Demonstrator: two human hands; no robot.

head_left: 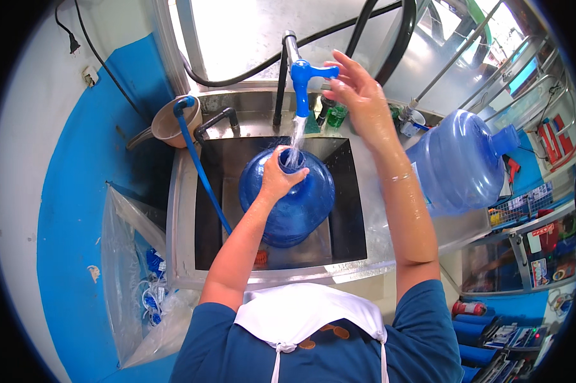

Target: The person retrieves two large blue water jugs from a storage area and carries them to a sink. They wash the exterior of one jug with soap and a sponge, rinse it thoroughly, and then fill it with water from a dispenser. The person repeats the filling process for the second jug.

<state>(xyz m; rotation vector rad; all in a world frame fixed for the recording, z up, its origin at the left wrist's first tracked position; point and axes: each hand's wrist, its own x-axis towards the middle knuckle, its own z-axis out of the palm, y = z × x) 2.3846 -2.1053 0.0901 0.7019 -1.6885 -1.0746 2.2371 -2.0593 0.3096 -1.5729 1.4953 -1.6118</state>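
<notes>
A large blue water jug (313,214) stands upright in the sink with its mouth up. My left hand (280,175) grips it at the neck, thumb on one side and fingers on the other. Water (295,137) runs from the blue faucet (301,89) into the jug's mouth. By the faucet's side lever, my right hand (358,96) is raised with its fingers spread and the fingertips at the lever's end; whether they touch it I cannot tell. Both forearms look wet.
A second, clear blue jug (457,166) lies on its side on the steel counter at right. Left of the sink (348,246) are a brown pot (169,124), a blue pipe (202,172) and a plastic bag (132,319) of caps. Green bottles (336,115) stand behind the sink.
</notes>
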